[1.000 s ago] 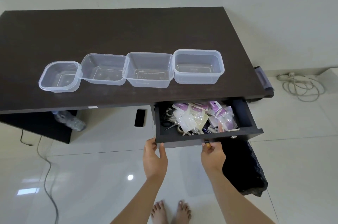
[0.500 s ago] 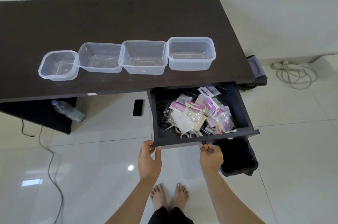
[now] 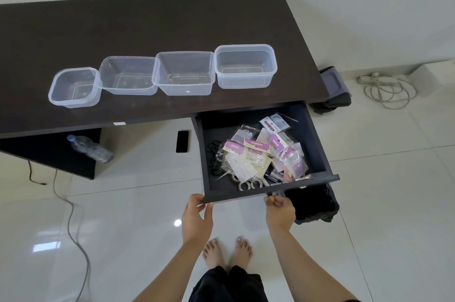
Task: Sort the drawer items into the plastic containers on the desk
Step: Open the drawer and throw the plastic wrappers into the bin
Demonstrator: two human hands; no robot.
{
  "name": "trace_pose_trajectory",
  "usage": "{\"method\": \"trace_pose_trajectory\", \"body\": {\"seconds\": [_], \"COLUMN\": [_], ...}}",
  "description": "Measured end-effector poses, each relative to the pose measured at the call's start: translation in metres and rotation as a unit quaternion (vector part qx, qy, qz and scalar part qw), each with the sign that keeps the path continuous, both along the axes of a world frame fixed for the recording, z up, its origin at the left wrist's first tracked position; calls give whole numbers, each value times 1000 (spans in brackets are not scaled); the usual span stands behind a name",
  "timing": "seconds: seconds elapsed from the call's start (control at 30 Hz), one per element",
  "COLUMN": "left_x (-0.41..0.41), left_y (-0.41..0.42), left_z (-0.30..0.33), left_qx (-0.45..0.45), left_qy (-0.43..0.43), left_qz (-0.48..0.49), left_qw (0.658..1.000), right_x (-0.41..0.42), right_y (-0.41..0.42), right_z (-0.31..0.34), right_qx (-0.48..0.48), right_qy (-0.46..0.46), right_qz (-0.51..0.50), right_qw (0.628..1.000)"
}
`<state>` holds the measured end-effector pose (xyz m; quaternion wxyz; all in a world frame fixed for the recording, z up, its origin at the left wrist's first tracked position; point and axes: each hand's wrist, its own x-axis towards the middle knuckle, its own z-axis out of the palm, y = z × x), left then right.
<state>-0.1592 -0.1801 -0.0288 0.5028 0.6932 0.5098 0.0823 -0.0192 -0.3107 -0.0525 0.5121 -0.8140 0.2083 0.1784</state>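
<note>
You have drawn the drawer (image 3: 268, 194) further out than a second ago; your left hand (image 3: 197, 218) grips its front corner, your right hand (image 3: 279, 210) pinches the knob. The packets (image 3: 261, 156) lie exposed inside, and the four containers (image 3: 184, 72) on the table (image 3: 147, 23) hold nothing yet, so picking can start.

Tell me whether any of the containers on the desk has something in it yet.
No, all four containers on the desk show bare bottoms.

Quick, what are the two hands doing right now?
Left hand: grips the drawer front at its left corner.
Right hand: pinches the drawer's small knob.
</note>
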Motion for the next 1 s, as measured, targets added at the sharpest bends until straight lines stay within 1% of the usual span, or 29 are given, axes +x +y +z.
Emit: {"method": "trace_pose_trajectory", "body": {"seconds": [0.13, 0.2, 0.3, 0.37, 0.47, 0.53, 0.6, 0.63, 0.73, 0.83, 0.93, 1.0], "left_x": [0, 1, 5, 10, 24, 37, 50, 58, 83, 111, 139, 156], "left_y": [-1, -2, -3, -2, 2, 7, 13, 16, 26, 36, 46, 51], "left_z": [3, 8, 22, 32, 46, 50, 49, 49, 45, 40, 32, 28], "left_qx": [-6, -7, 5, 15, 31, 42, 51, 49, 56, 66, 61, 47], "left_qy": [10, 8, -7, -15, -31, -42, -47, -46, -46, -36, 2, 41], "left_qz": [0, 8, 6, 2, -16, -34, -59, -71, -103, -122, -150, -183], "left_qw": [1000, 1000, 1000, 1000, 999, 998, 996, 995, 992, 990, 987, 981], "right_x": [-3, -7, -13, -13, -4, 7, 21, 28, 50, 75, 104, 124], "right_y": [-9, -12, -13, -11, -1, 8, 17, 20, 26, 29, 30, 32], "right_z": [0, 8, 25, 37, 53, 63, 71, 74, 73, 63, 48, 39], "right_qx": [64, 57, 14, -11, -34, -28, -27, -29, -27, -71, -115, -151], "right_qy": [37, 31, -23, -69, -149, -201, -238, -243, -213, -193, -151, -117], "right_qz": [-1, -3, -30, -30, 18, 43, 75, 95, 152, 199, 233, 270], "right_qw": [997, 998, 999, 997, 988, 978, 968, 965, 965, 958, 954, 944]}}
